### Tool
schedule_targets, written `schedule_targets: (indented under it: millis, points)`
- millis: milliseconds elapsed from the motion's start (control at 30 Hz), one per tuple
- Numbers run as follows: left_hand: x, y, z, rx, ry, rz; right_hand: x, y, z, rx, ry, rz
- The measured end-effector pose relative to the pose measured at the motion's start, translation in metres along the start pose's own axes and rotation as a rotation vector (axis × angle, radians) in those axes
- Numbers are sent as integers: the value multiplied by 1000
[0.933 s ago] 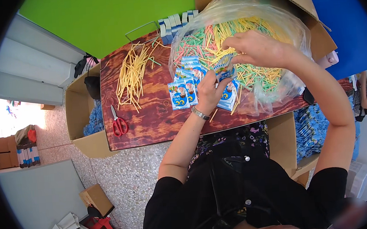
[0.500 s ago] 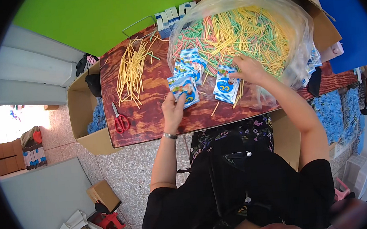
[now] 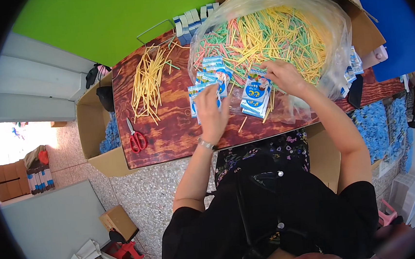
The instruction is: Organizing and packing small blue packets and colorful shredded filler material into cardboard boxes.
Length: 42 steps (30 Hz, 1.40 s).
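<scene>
My left hand (image 3: 211, 117) reaches over a small pile of blue-and-white packets (image 3: 217, 73), its fingers stretched out and apart. Under it lies another such packet (image 3: 194, 101), partly covered by the fingers. My right hand (image 3: 285, 78) is closed in a pinch at the top edge of a blue-and-white packet (image 3: 256, 94) in front of me. Just behind that hand, a large clear plastic bag (image 3: 341, 31) holds a heap of short yellow, green and pink sticks (image 3: 263, 37).
Longer yellow sticks (image 3: 147, 80) lie in a loose heap on the wooden table (image 3: 169, 137), near red-handled scissors (image 3: 137, 140). Small boxes (image 3: 190, 21) stand at the back. A dark phone-like object (image 3: 356, 92) rests at the right, beside more packets (image 3: 351, 72). An open carton (image 3: 90, 124) adjoins the table's left end.
My left hand has let go of the packet it held and shifted right and forward, its fingers spreading. The packet at my right hand has turned slightly.
</scene>
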<state>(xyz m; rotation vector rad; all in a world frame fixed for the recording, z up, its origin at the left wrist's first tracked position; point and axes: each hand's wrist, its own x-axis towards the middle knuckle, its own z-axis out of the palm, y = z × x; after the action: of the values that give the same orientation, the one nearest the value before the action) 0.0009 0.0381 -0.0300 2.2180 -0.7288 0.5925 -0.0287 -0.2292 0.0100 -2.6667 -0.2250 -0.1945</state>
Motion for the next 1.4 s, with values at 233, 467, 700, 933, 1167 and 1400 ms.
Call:
schedule_targets:
  millis: [233,467,700,933,1167,1400]
  points:
    - [12,25,49,-657,-564,-342,-13,-25,-28,422,-31,-81]
    - [16,41,66,-907,-555,-457,-21,-17,-33,364,-32,25]
    - [39,52,67,-747,-456,-442,0,48,-46,422,21,127]
    - [36,54,68,-826,-481,-428,11,223,-83,-580,201,500]
    - [30,46,67,-783,-477,-435,20,186,-96,-485,-20,572]
    - [38,59,58,-789,-448,-437,21,202,-83,-473,-36,732]
